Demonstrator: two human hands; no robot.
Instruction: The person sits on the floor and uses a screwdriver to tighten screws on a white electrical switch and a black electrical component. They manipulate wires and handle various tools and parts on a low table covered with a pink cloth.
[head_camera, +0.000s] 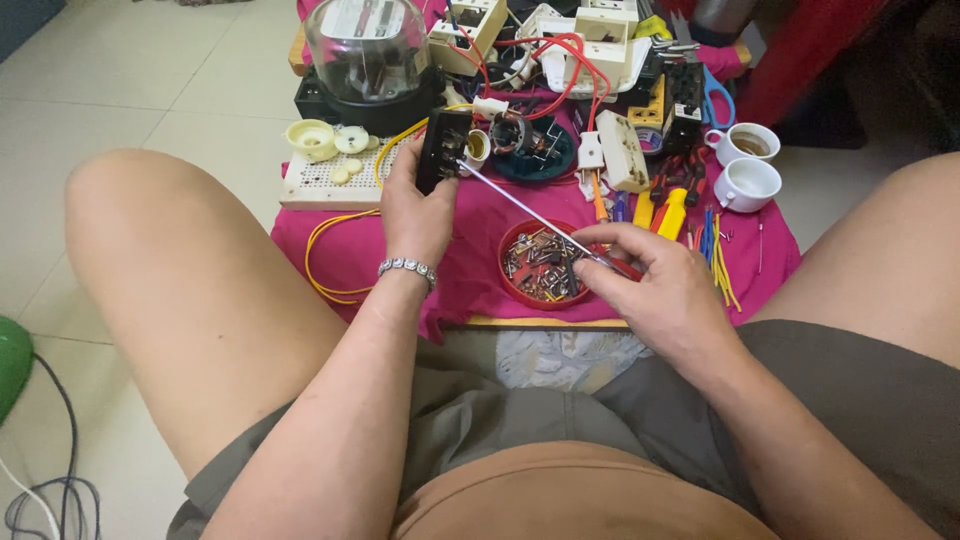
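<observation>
Two hands are at work over a low bench draped in a magenta cloth. By the look of it the step in hand is driving or loosening a screw. The left hand is wrapped around a small black electrical part, holding it upright near the middle of the bench. The right hand pinches the red handle of a long screwdriver, whose thin metal shaft runs up and left until its tip meets the part's right face. Any next turn would call for keeping the tip seated and the part held steady.

The part looks like a dark, boxy plastic piece, and a yellow wire loops away beside it toward the left edge. Just below the shaft sits a round red dish of screws, near the front edge.
</observation>
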